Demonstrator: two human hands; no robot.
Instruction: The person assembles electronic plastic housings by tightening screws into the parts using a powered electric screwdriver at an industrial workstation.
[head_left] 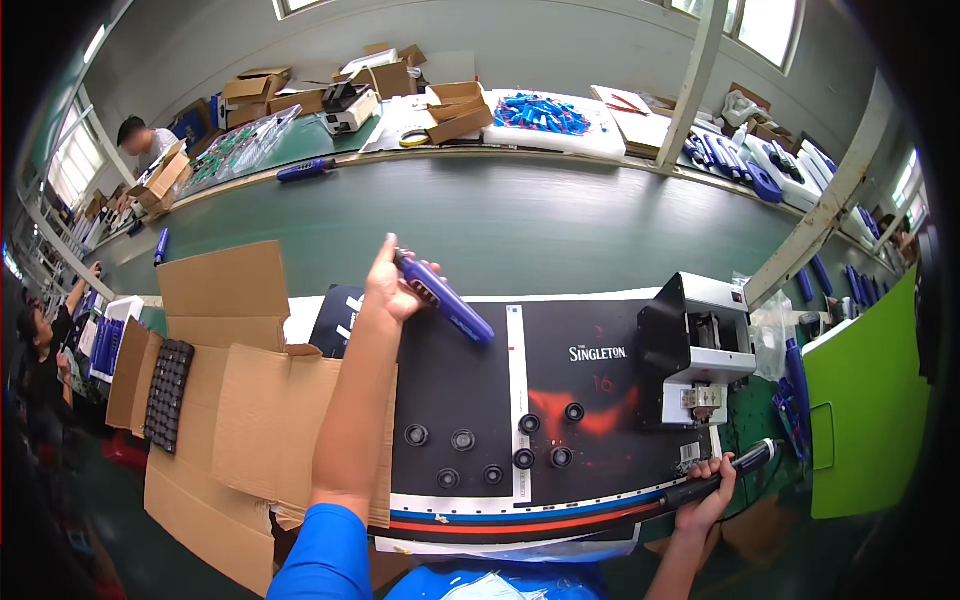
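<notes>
In my left hand [388,288], raised over the black work mat [440,385], is a blue-purple handheld device [455,310]. Its dark end lies at my fingers and its rounded end points right and toward me. Low on the right, my right hand [706,497] is wrapped round a black electric screwdriver [752,459], which lies slantwise near the mat's front right corner. Several black round knobs [463,440] sit on the mat between my hands. Behind the right hand stands a black-and-silver screw feeder [712,345].
An opened cardboard box [225,400] with a black tray [169,396] is on the left. Across the far side runs a green conveyor belt [500,210], with a blue device [306,170] on it. A metal post [815,215] and green panel [865,390] stand right. Other people work at far left.
</notes>
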